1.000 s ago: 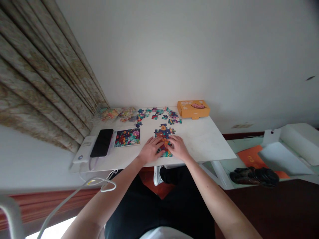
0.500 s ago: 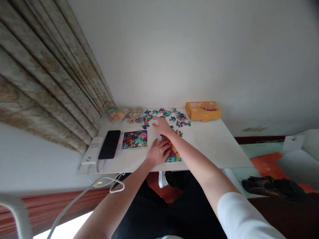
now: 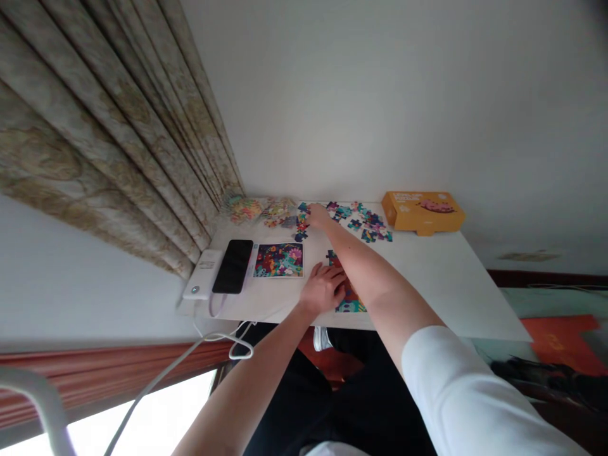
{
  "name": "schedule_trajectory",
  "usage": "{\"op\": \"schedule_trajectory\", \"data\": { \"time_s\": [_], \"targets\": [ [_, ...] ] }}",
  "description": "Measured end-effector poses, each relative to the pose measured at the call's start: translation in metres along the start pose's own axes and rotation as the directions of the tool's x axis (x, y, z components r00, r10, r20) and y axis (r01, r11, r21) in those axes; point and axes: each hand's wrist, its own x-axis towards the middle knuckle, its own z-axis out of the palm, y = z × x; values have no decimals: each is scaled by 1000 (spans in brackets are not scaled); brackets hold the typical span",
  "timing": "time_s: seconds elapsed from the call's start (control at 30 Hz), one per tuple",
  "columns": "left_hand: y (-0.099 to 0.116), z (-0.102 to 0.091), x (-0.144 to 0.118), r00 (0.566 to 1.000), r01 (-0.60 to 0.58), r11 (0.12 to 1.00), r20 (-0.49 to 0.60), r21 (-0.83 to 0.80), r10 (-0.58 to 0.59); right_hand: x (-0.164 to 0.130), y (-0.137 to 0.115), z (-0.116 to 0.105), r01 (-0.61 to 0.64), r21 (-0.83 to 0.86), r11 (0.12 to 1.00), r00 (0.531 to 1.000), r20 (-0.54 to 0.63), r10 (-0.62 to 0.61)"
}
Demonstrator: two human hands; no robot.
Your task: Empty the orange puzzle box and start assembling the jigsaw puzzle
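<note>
I am sitting at a white table (image 3: 427, 278) pushed against a pale wall, looking down over my own arms. My right hand (image 3: 317, 215) is reaching far across to the back of the table, its fingers resting among the loose puzzle pieces (image 3: 365, 223) that are lying scattered there — I cannot tell whether it is pinching a piece or only touching them, since the fingertips are too small to read. My left hand (image 3: 324, 289) is lying flat and relaxed, fingers spread, pressing on the left edge of the partly joined puzzle (image 3: 350, 299), which is sitting near the front edge of the table and is half hidden under my right forearm. Just left of that hand, a small colourful picture card (image 3: 278, 260) is lying flat, and beside it a black phone (image 3: 232, 266) is resting on a white power bank (image 3: 201, 281) with a white cable (image 3: 190, 354) hanging off the table's edge. At the far right corner an orange box (image 3: 422, 213) is standing close to the wall — well apart from both hands. In the far left corner, clear bags of puzzle pieces (image 3: 259, 209) are lying next to a patterned curtain (image 3: 118, 145).
</note>
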Motion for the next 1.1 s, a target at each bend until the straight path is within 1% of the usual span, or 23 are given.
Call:
{"op": "schedule_trajectory", "data": {
  "time_s": [0.1,0.17,0.23,0.27,0.33,0.4,0.47,0.5,0.57,0.6,0.67,0.77,0.87,0.97,1.03,1.1],
  "targets": [
    [-3,2,0,1000,3,1000,-17,-24,-4,-6,10,-13,-3,65,998,1000,-24,4],
    [-4,4,0,1000,2,999,-29,-39,-3,-20,24,-25,17,200,980,998,-67,-4],
    [-6,6,-1,999,-3,999,-39,-47,1,-46,45,-39,51,384,922,991,-137,3],
    [-7,7,-1,999,-6,999,-44,-48,4,-64,59,-45,67,460,885,984,-175,17],
    [-8,8,-1,999,-14,999,-51,-48,12,-107,89,-56,57,583,811,975,-208,81],
    [-9,9,-1,998,-23,999,-53,-46,20,-159,118,-62,35,686,727,962,-219,160],
    [-10,9,0,998,-27,999,-52,-38,25,-212,140,-62,24,746,666,950,-225,217],
    [-10,10,1,998,-31,999,-51,-31,29,-237,147,-61,20,758,652,943,-230,239],
    [-11,9,1,997,-47,999,-61,-17,46,-280,154,-54,1,768,640,940,-220,262],
    [-10,9,1,995,-64,998,-72,-12,63,-296,154,-49,-3,772,636,941,-213,264],
    [-8,6,-2,988,-127,992,-86,-10,126,-320,151,-39,-2,771,637,943,-212,259],
    [-1,0,-10,963,-269,963,-40,-25,268,-333,142,-27,2,747,665,947,-215,239],
    [8,-5,-20,924,-378,926,59,-25,379,-332,138,-21,13,646,763,961,-218,169],
    [16,-6,-28,906,-409,913,120,-4,406,-329,136,-20,33,478,878,969,-232,89],
    [18,-6,-30,911,-394,919,135,6,390,-328,136,-20,53,383,922,965,-255,51],
    [20,-6,-30,918,-375,927,148,16,369,-329,135,-20,85,316,945,960,-281,8]
  ]
}}
